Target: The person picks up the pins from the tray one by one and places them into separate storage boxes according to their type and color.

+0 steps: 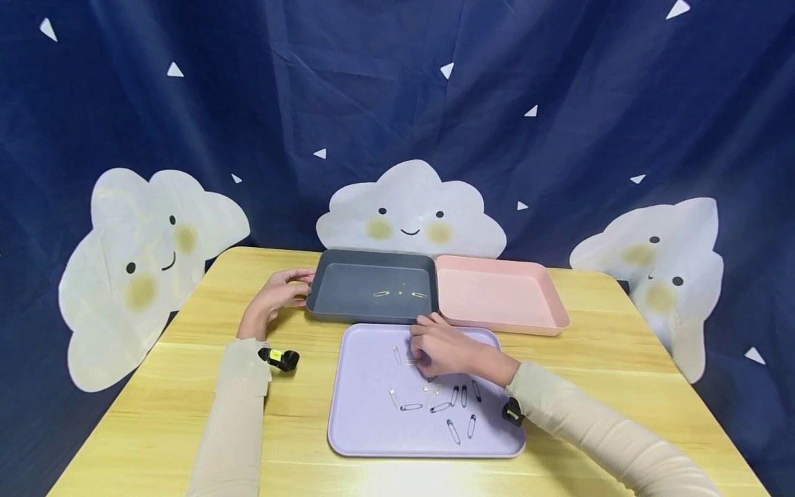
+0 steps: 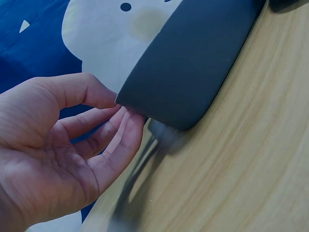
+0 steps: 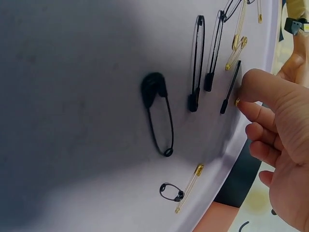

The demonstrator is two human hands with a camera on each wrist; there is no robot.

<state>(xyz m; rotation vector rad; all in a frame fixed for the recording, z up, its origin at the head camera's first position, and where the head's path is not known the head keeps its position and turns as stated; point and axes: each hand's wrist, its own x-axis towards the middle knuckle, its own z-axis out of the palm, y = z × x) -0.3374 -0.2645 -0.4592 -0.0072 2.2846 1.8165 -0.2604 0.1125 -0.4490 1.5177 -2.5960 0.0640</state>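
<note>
My left hand holds the left corner of a dark grey tray; in the left wrist view the thumb and fingers of that hand lie on either side of the tray's corner. Three small gold safety pins lie inside it. My right hand hovers low over a lilac tray, fingers curled. In the right wrist view its fingertips pinch a small gold safety pin against the lilac surface. Several black and gold safety pins lie scattered on this tray.
An empty pink tray stands right of the grey one on the wooden table. A dark blue cloth with white clouds hangs behind. Small wrist cameras sit on both sleeves.
</note>
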